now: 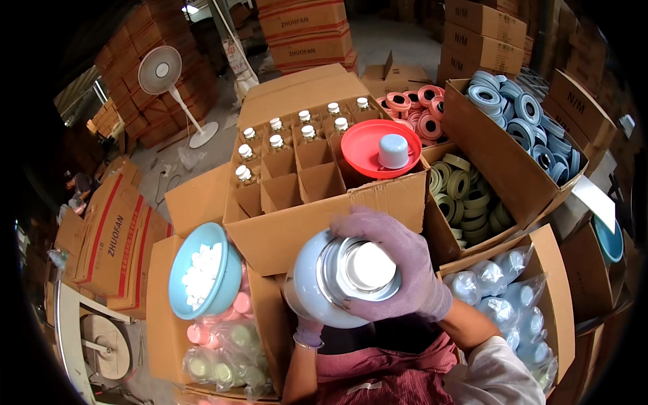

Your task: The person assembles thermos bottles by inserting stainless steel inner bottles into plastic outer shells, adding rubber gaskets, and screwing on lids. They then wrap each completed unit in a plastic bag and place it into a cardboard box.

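Note:
In front of me is a light blue vacuum flask [314, 280], tilted so that its silvery neck and white stopper [370, 266] face up toward me. My right hand [405, 263], in a purple glove, is closed around the flask's neck, with the thumb on the near side and the fingers on the far side. A light blue rim shows beside the stopper under the thumb. Of my left hand [309, 335], only the gloved wrist and heel show below the flask; its fingers are hidden behind the body.
Beyond the flask, a divided carton [324, 209] holds several white-capped bottles; a red dish [358, 152] with a blue cup [393, 150] rests on it. At right are boxes of blue rings [530, 111], green rings [466, 192] and bagged blue parts [499, 310]. A blue bowl [229, 277] holds white caps.

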Tool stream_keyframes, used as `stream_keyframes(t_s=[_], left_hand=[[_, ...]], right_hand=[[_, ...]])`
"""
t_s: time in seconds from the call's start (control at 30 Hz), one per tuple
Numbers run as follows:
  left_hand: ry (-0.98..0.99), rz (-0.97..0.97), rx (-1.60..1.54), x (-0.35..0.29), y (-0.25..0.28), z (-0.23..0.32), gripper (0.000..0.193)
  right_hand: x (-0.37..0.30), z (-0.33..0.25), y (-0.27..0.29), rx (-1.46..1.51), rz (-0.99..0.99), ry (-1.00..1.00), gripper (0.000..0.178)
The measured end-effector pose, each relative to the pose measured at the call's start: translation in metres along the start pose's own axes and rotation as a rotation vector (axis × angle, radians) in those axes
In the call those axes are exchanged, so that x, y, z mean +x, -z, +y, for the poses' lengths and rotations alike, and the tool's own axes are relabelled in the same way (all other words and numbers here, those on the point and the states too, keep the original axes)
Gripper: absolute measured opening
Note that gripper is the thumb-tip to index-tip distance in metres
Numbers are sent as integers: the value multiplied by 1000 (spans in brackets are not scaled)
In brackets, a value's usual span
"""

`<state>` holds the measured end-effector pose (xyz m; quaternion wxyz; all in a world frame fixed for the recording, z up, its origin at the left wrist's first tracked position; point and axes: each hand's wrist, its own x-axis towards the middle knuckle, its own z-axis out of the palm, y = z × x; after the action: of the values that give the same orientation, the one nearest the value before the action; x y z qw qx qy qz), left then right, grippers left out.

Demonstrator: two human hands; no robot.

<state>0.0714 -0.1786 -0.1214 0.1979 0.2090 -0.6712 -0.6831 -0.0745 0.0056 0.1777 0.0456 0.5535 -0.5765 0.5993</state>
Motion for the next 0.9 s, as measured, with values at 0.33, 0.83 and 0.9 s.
stream_keyframes(t_s=[0.33, 0.83, 0.9], left_hand=[[51, -71, -20, 24, 2, 7, 49], [-452, -621, 1457, 20, -82, 193, 40], [-446, -618, 1432, 12, -84, 169, 41]], right_hand=[[-4, 48, 1, 206, -188, -35, 67], [-174, 100, 107, -486, -442, -153, 28], [-140, 122, 198, -1030, -165, -82, 41]])
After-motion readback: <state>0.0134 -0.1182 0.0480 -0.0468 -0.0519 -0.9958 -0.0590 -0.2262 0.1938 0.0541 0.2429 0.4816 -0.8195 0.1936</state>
